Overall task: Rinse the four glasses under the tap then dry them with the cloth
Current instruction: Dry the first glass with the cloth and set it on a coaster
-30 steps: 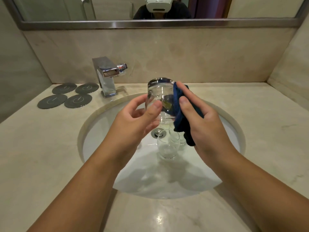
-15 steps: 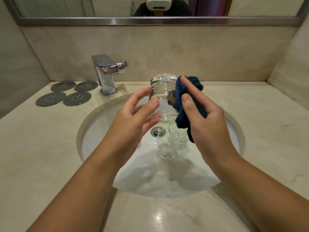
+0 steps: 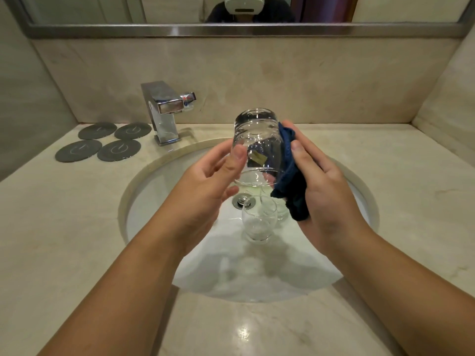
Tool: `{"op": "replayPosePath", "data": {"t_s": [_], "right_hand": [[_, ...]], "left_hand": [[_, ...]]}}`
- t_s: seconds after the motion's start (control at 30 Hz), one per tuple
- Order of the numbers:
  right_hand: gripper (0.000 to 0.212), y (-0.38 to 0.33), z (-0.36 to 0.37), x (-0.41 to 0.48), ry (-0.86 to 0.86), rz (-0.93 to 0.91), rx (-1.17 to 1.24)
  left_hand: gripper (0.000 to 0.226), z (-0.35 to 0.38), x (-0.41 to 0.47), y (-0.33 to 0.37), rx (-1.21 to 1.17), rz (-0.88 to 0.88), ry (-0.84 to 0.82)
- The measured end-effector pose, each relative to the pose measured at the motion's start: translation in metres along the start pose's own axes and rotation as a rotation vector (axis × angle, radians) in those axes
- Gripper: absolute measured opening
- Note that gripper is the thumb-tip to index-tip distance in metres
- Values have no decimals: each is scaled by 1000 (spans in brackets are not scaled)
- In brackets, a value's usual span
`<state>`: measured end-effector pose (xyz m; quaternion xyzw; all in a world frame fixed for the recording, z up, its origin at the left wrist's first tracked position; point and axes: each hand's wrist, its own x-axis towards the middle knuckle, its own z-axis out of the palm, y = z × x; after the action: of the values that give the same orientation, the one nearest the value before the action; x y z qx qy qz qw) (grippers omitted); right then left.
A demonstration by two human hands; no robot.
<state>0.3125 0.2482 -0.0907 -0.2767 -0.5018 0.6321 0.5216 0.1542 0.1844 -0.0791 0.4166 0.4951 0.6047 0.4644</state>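
A clear glass (image 3: 257,140) is held upside down over the sink, its base pointing up and away. My left hand (image 3: 205,186) grips its left side with thumb and fingers. My right hand (image 3: 323,191) presses a dark blue cloth (image 3: 290,176) against the glass's right side. Below, in the white basin (image 3: 159,201), a small glass (image 3: 257,222) stands upright near the drain (image 3: 243,201). Another glass (image 3: 281,211) stands behind it, partly hidden by the cloth. No water runs from the chrome tap (image 3: 164,109).
Several round grey coasters (image 3: 101,142) lie on the marble counter (image 3: 64,240) left of the tap. A mirror (image 3: 231,11) spans the back wall. Counter surface stretches to the right of the basin.
The glass and both hands have risen slightly. The cloth has shifted along the right side of the glass, and my left fingers have moved their hold on it.
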Motion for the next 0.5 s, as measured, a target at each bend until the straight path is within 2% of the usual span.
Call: {"op": "replayPosePath", "data": {"t_s": [0.1, 0.23, 0.37, 0.5], "right_hand": [[30, 3, -3, 0, 19, -55, -108], [34, 0, -1, -5, 11, -176, -262], [38, 1, 1, -9, -46, -251, -326], [36, -1, 0, -6, -36, -193, -270]], "left_hand": [[47, -1, 3, -2, -16, 64, 81], [39, 1, 3, -4, -35, 82, 67], [70, -1, 2, -8, 77, 92, 106], [64, -2, 2, -5, -17, 70, 89]]}}
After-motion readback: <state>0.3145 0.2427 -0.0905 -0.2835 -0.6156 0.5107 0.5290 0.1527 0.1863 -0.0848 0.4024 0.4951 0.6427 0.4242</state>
